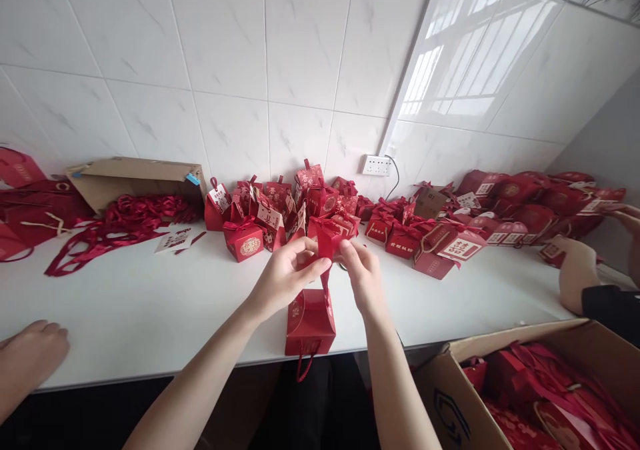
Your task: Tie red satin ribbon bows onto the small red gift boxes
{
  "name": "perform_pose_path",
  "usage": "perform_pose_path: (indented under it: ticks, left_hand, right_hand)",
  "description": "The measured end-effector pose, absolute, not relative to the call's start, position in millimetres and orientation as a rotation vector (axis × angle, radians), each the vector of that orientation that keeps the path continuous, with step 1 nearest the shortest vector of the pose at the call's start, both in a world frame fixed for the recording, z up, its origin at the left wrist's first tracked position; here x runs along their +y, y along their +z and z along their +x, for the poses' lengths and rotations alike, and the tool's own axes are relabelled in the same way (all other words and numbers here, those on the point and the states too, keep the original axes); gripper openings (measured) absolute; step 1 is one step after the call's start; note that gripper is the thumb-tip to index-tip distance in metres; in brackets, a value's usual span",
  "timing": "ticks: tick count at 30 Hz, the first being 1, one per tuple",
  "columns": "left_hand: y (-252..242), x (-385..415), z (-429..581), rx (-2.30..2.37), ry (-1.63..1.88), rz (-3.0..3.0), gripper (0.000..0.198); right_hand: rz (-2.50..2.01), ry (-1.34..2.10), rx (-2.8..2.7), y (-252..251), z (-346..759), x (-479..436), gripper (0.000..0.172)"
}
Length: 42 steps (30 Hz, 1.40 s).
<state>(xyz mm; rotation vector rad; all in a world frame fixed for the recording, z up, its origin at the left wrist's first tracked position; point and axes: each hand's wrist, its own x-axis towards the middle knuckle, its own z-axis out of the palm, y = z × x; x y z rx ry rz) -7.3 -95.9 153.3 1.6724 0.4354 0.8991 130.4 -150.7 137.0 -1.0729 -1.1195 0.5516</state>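
Above the smooth white worktop (175, 310), silky flat red ribbon (326, 245) is pinched in the grip of both the left hand (295, 267) and right hand (361, 270). At the worktop's near edge sits a glossy, angular red card box (313, 333), pale-printed, its thin cord loop (299, 372) drooping over.

Single head-worn view
It looks forward and down, close above the left hand (285, 273) and right hand (364, 273), across the table (150, 310) to the tiled wall (225, 37).
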Motion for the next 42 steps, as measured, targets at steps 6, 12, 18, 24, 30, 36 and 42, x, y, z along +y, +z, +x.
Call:
perform_pose_path:
  ticks: [6, 12, 18, 24, 30, 36, 42]
  left_hand:
    - [150, -87, -1, 0.359, 0.981, 1.460, 0.022]
    - [140, -77, 10, 0.308, 0.990, 1.102, 0.031]
    - [142, -76, 9, 0.302, 1.034, 1.308, 0.030]
    - [150, -77, 0, 0.325, 1.004, 1.618, 0.030]
    - [153, -78, -8, 0.427, 0.928, 1.717, 0.033]
    - [137, -81, 1, 0.464, 0.961, 1.653, 0.036]
    - [131, -76, 9, 0.490, 1.161, 1.600, 0.037]
  right_hand:
    - [-0.988, 0.370, -1.093, 152, 129, -149, 0.017]
    - [-1.041, 0.068, -1.444, 141, 128, -170, 0.007]
    - [-1.051, 0.269, -1.338, 129, 131, -169, 0.046]
    - [-1.102, 0.636, -1.284, 131, 131, -161, 0.030]
    - [-1.257, 0.573, -1.347, 130, 128, -162, 0.021]
    - [-1.379, 0.339, -1.205, 116, 109, -160, 0.017]
    - [-1.294, 0.375, -1.116, 112, 95, -148, 0.014]
